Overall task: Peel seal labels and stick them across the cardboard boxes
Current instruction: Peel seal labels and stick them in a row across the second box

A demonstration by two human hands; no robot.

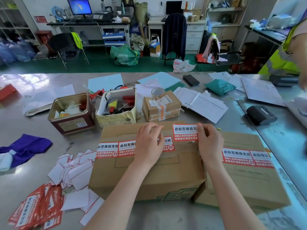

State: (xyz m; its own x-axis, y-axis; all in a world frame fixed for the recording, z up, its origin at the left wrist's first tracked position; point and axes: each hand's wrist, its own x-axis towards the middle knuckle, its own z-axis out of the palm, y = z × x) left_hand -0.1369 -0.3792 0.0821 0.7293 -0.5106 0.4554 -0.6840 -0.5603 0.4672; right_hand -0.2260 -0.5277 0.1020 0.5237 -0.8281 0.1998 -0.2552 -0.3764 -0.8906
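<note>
Green floor (99, 63); cluttered desks (88, 24) (monitor (79, 6) lit).

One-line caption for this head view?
Left hand presses labels on cardboard box; right hand pinches another seal label.

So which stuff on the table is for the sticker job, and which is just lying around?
For the job:
- seal label, pinched by the right hand
- left hand pressing the stuck labels
- front cardboard box
- second cardboard box
- unpeeled label stack
- peeled backings

Just lying about:
- red tin
- phone
- tape roll
- purple cloth
</note>
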